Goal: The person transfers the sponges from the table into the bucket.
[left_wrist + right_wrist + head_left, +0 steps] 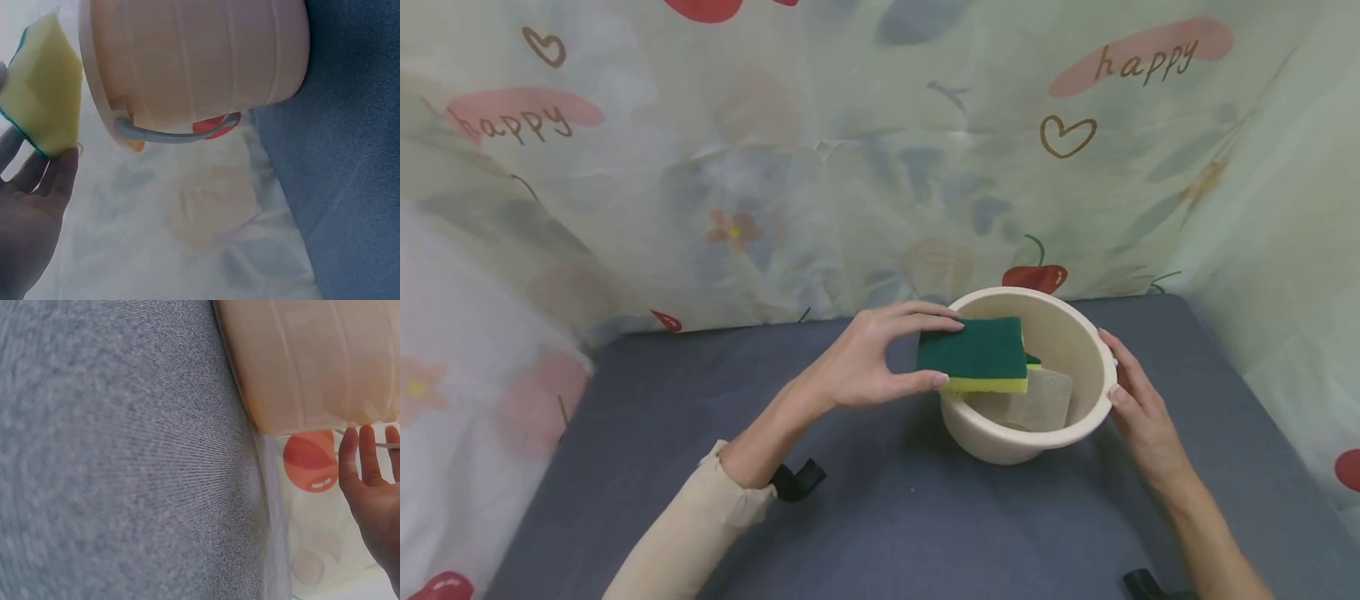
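Observation:
A green and yellow sponge (973, 348) is pinched between the thumb and fingers of my left hand (880, 354), over the left rim of a cream bucket (992, 446). The left wrist view shows the yellow underside of that sponge (47, 87) beside the bucket's mouth. Inside the bucket lies a beige-grey block (1045, 400); behind it shows a bit of another green and yellow sponge (1033, 361), mostly hidden. My right hand (1150, 417) touches the bucket's right side at the rim, thumb and fingers spread. In the right wrist view its extended fingers (369, 453) meet the outer wall.
The bucket stands on a table with a dark blue-grey cloth (850, 517). A grey handle (181, 135) hangs along its side. Printed curtains (827, 208) rise behind the table and on both sides. Black straps (799, 481) are at the wrists.

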Demonstrator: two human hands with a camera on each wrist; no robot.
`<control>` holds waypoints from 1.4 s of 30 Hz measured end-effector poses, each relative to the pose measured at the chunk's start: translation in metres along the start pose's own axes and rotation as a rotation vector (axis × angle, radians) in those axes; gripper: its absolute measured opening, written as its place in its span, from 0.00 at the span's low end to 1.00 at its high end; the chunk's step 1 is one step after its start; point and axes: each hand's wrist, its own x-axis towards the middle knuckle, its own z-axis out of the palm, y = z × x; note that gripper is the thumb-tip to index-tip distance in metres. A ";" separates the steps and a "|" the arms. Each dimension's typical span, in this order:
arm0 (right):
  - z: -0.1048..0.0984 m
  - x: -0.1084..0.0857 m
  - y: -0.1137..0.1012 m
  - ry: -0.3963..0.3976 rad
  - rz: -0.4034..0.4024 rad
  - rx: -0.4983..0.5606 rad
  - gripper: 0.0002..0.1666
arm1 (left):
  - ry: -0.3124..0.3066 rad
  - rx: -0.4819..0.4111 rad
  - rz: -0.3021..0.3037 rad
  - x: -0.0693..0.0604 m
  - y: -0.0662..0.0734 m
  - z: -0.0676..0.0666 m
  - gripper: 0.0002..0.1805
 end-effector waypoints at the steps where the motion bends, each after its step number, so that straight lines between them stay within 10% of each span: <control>1: 0.000 0.000 0.000 0.001 0.002 0.003 0.35 | -0.001 -0.005 0.001 0.003 -0.001 0.000 0.26; 20: 0.004 -0.001 -0.006 0.080 0.118 -0.107 0.35 | -0.034 -0.008 -0.174 0.047 -0.014 0.013 0.26; 42: 0.005 -0.002 -0.005 0.080 0.121 -0.129 0.35 | -0.041 0.049 -0.262 0.065 -0.019 0.034 0.24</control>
